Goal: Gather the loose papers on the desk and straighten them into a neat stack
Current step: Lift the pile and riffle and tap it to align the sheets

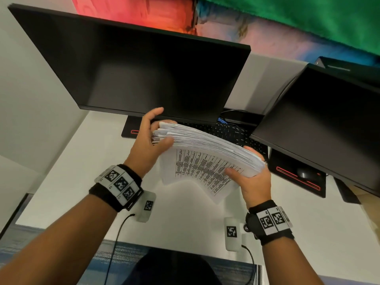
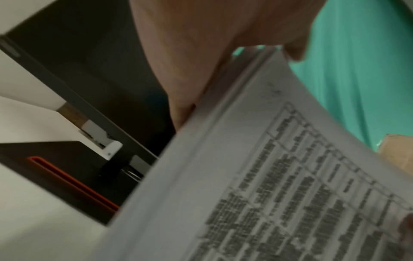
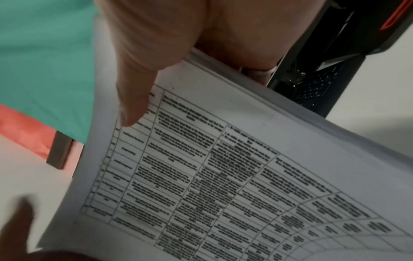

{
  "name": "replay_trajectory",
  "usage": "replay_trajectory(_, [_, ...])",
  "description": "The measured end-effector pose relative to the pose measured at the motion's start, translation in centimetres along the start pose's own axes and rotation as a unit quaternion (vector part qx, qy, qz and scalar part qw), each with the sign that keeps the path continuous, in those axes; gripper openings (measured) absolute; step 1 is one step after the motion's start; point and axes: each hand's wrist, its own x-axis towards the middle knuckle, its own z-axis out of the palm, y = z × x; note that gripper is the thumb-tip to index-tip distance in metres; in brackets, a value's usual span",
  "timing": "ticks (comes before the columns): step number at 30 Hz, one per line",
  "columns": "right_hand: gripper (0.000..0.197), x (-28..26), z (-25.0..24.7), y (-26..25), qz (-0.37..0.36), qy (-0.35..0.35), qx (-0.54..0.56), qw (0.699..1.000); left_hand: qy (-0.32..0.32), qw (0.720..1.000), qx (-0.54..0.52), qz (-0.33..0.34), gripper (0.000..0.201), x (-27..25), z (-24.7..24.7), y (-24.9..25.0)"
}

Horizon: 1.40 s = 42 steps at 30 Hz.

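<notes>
I hold a thick stack of white papers [image 1: 205,161] with both hands, lifted above the white desk [image 1: 185,219], its sheets fanned and uneven along the top. A printed table faces me on the front sheet [image 3: 223,167]. My left hand [image 1: 151,132] grips the stack's left end, thumb on the front and index finger raised behind. In the left wrist view the left palm [image 2: 201,53] lies against the stack's edge [image 2: 268,176]. My right hand [image 1: 242,174] grips the lower right corner, its thumb [image 3: 134,91] pressed on the front sheet and fingers behind.
A dark monitor [image 1: 144,68] stands straight ahead and a second one [image 1: 329,124] at the right. A black keyboard [image 1: 232,130] lies behind the stack, and a mouse [image 1: 304,172] sits on the right stand base. Two tagged white blocks [image 1: 148,205] [image 1: 231,231] with cables sit near the desk's front edge.
</notes>
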Motion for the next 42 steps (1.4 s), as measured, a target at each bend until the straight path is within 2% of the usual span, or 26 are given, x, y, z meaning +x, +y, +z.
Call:
replay_trajectory(2, [0.076, 0.2, -0.1, -0.1, 0.011, -0.008, -0.009, 1.0, -0.058, 0.997, 0.018, -0.044, 0.09, -0.2, -1.4, -1.0])
replay_trajectory(3, [0.065, 0.3, -0.1, 0.0, 0.021, -0.008, -0.011, 1.0, -0.059, 0.996, 0.047, -0.056, 0.086, -0.2, -1.4, -1.4])
replay_trajectory(5, [0.041, 0.4, 0.4, -0.2, 0.031, 0.0, -0.002, 1.0, -0.02, 0.992, 0.114, -0.04, 0.052, -0.1, -0.7, -1.7])
replay_trajectory(7, [0.034, 0.4, 0.6, -0.2, 0.027, 0.02, 0.022, 0.999, 0.005, 0.992, 0.125, -0.013, 0.035, -0.1, 0.0, -1.6])
replay_trajectory(9, [0.035, 0.3, 0.3, -0.3, 0.013, 0.042, 0.038, 0.998, 0.007, 0.998, 0.064, -0.018, 0.03, 0.1, 0.0, -1.5])
replay_trajectory(10, [0.036, 0.2, 0.1, -0.3, 0.004, 0.045, 0.036, 0.998, -0.013, 0.999, 0.036, -0.023, 0.033, 0.1, -0.2, -1.5])
replay_trajectory(12, [0.042, -0.2, 0.0, -0.4, -0.021, 0.027, 0.007, 0.999, -0.065, 0.998, -0.011, -0.023, 0.06, 0.0, -0.4, -1.8])
replay_trajectory(15, [0.064, -0.1, 0.3, -0.3, -0.029, -0.001, -0.003, 1.0, -0.103, 0.991, -0.065, -0.047, 0.09, 0.0, -0.3, -2.6])
replay_trajectory(17, [0.07, 0.3, 0.4, -0.3, -0.026, 0.001, -0.012, 1.0, -0.107, 0.991, -0.066, -0.057, 0.099, 0.3, -0.3, -2.6])
replay_trajectory(20, [0.07, 0.7, 0.4, -0.4, -0.031, 0.012, -0.02, 0.999, -0.104, 0.993, -0.038, -0.046, 0.101, 0.5, -0.1, -2.2])
replay_trajectory(24, [0.06, 1.2, 0.7, -0.6, -0.031, 0.015, -0.017, 0.999, -0.086, 0.995, -0.046, -0.033, 0.093, 0.4, 0.6, -2.0])
replay_trajectory(29, [0.044, 1.2, 1.0, -1.4, -0.032, 0.029, 0.015, 0.999, 0.069, 0.996, -0.056, 0.023, 0.058, 0.1, 2.1, -0.8])
replay_trajectory(33, [0.036, 1.3, 1.7, -1.8, -0.051, 0.065, 0.056, 0.995, 0.121, 0.991, 0.01, 0.054, 0.026, 0.2, 3.1, -0.6])
replay_trajectory(36, [0.026, 1.3, 2.1, -2.1, -0.058, 0.116, 0.06, 0.99, 0.142, 0.988, 0.024, 0.064, 0.019, 0.4, 3.5, -0.5])
replay_trajectory(38, [0.021, 1.3, 2.5, -2.4, -0.073, 0.126, 0.067, 0.987, 0.13, 0.989, 0.031, 0.06, 0.024, 0.4, 3.3, -0.3])
replay_trajectory(39, [0.027, 1.3, 2.6, -2.5, -0.078, 0.12, 0.073, 0.987, 0.11, 0.992, 0.021, 0.05, 0.035, 0.5, 3.0, -0.4])
replay_trajectory(41, [0.05, 1.4, 2.1, -2.2, -0.073, 0.09, 0.08, 0.99, 0.053, 0.998, -0.001, 0.013, 0.069, 0.8, 2.0, -0.9])
replay_trajectory(42, [0.061, 1.4, 1.6, -1.8, -0.064, 0.07, 0.074, 0.993, 0.031, 0.999, 0.007, -0.003, 0.079, 0.9, 1.6, -1.2])
